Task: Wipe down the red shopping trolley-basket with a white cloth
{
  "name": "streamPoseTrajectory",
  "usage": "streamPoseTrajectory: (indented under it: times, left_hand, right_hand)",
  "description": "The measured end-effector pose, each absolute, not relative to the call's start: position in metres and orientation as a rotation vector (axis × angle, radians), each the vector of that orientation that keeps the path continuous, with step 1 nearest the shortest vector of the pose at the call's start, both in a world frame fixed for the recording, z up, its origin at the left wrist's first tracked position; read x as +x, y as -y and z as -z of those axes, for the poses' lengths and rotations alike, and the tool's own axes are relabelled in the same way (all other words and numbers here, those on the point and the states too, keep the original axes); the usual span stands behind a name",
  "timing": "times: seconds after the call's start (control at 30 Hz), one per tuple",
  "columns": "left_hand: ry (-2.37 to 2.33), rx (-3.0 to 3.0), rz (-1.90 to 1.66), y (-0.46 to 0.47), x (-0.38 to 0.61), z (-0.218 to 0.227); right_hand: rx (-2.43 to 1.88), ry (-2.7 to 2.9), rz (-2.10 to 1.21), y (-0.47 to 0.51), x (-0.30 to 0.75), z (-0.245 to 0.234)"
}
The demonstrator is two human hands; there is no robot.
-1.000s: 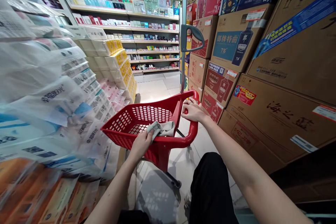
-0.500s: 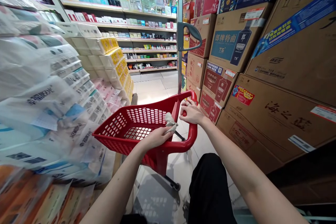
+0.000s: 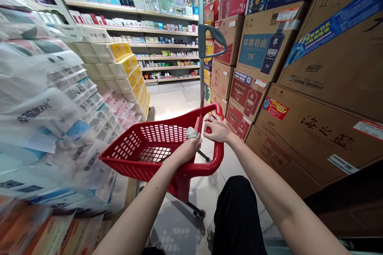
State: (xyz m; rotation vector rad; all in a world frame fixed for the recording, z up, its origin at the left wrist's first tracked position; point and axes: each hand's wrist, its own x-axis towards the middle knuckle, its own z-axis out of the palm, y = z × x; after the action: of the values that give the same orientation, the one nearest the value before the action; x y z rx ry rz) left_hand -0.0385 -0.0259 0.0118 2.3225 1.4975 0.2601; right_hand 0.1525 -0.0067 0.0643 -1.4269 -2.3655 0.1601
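Observation:
A red plastic shopping cart [image 3: 167, 127] with a perforated basket stands in front of me. My right hand [image 3: 217, 128] is wrapped around the far part of its looped red handle [image 3: 219, 153]. In my left hand [image 3: 189, 149] is a crumpled whitish cloth [image 3: 192, 133], held over the basket's near end beside the handle. The left fingers are closed on the cloth and partly hidden behind it. Through the holes of the basket's bottom the pale floor shows.
Wrapped tissue packs [image 3: 54, 127] are piled on the left. Cardboard cartons [image 3: 299, 135] are stacked on the right. A grey pole with a handle [image 3: 212, 42] rises beyond the cart. Stocked shelves [image 3: 167, 40] stand at the back, behind a tiled floor [image 3: 176, 93].
My left hand has risen slightly with the cloth, which is now bunched into a tighter ball. My right hand stays on the handle. The view has shifted slightly.

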Motion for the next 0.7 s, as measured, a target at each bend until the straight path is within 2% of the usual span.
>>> streamPoseTrajectory:
  times: [0.13, 0.23, 0.47, 0.7]
  left_hand:
    - [-1.648, 2.259, -0.350, 0.021, -0.032, -0.006]
    - [-1.764, 2.234, -0.268, 0.026, -0.030, -0.009]
    - [-1.756, 2.321, -0.100, 0.031, -0.025, -0.015]
    - [-1.688, 2.472, -0.136, -0.012, -0.023, -0.006]
  right_hand:
    - [-1.458, 2.366, -0.167, 0.004, 0.155, -0.066]
    - [-1.493, 2.355, -0.191, 0.005, 0.155, -0.067]
    - [-1.825, 2.019, -0.253, 0.007, 0.145, -0.059]
    - [-1.788, 2.129, -0.261, 0.007, 0.149, -0.063]
